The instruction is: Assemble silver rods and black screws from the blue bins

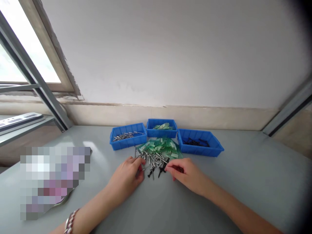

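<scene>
A heap of thin silver metal pins lies in the middle of the table, with several black screws at its front edge. Green plastic packets with pale labels are piled behind the pins. My left hand rests at the heap's left side, fingers curled in and thumb near the index finger; a small silver bit shows by the tips, but its grip is partly hidden. On the right, my right hand pinches at the black screws, and something dark shows under its curled fingers.
Behind the heap stand three blue bins: the left bin with silver pins, the middle bin with green packets, the right bin with black screws. A blurred-out item lies at left. Grey frame posts flank the table.
</scene>
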A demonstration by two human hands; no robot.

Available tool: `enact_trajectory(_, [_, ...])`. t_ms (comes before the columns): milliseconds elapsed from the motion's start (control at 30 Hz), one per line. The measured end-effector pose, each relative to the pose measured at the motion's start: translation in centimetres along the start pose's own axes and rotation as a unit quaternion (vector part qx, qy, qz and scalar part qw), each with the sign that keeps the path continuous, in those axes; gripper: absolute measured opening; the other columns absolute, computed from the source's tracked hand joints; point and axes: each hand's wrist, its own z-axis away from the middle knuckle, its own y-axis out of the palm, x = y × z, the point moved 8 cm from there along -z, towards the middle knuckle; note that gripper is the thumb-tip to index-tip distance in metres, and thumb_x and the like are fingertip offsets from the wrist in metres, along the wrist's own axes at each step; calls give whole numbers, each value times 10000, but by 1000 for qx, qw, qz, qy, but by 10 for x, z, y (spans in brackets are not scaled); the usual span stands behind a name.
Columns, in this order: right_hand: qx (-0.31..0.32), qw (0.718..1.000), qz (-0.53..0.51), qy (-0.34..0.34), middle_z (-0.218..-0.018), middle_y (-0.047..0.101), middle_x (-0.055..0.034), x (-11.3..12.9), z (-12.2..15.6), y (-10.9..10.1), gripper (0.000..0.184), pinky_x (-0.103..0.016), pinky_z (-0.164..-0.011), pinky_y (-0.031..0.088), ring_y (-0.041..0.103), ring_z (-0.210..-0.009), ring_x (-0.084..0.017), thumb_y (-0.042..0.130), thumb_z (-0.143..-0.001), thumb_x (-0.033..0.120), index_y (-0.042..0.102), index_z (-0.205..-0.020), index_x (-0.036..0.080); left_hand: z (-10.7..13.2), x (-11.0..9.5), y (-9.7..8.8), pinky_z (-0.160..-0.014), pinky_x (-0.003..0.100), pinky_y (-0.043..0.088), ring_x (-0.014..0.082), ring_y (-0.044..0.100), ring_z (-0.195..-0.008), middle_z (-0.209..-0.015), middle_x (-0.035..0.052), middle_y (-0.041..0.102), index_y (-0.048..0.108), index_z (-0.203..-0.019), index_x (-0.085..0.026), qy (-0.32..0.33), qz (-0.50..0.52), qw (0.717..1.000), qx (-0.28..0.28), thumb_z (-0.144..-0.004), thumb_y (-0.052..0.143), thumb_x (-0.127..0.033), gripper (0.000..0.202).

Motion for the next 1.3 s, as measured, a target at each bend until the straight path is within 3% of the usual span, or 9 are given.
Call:
enact_trajectory(200, [0,999,39,-26,-586,581,6,8,2,1,227,-222,-526,345,483,-546,-115,465,-845,246,655,-751,165,2,-2,-7,-699,302,471,205,605,-768,-840,75,639,616,-960,-182,14,-22,1000,-11,-760,445,-111,272])
enact_trajectory(367, [-5,999,26,-28,-606,578,10,10,5,2,204,-217,-522,347,473,-537,-109,465,-854,255,649,-876,169,9,-19,-26,-688,296,459,194,582,-779,-833,61,618,564,-954,-182,116,-1,988,-102,-849,408,-138,194])
enact_trajectory(500, [-6,999,-6,-48,-672,586,11,14,6,5,241,-207,-526,356,474,-553,-105,514,-845,297,606,-1033,179,18,-37,-26,-679,263,451,160,566,-775,-867,47,598,511,-953,-193,191,45,977,-90,-863,413,-100,163])
enact_trajectory(667, [4,994,21,-103,-673,595,13,26,8,12,184,-206,-571,350,481,-596,-102,481,-867,238,646,-823,171,26,-53,-24,-629,254,462,148,556,-725,-843,34,582,488,-941,-193,246,70,963,-82,-867,422,-89,143])
enact_trajectory(933, [-9,997,9,-82,-642,577,8,21,5,12,185,-213,-552,338,471,-592,-112,491,-841,203,630,-727,157,21,-45,-21,-684,340,513,190,570,-822,-1015,79,523,462,-1056,-203,204,46,976,-67,-874,441,-172,185])
enact_trajectory(1300, [-20,997,-8,-72,-637,575,9,20,6,9,199,-210,-548,332,471,-592,-113,484,-846,222,624,-719,161,17,-36,-18,-691,341,513,168,579,-792,-1013,61,500,501,-959,-208,165,42,984,-53,-919,369,-231,139])
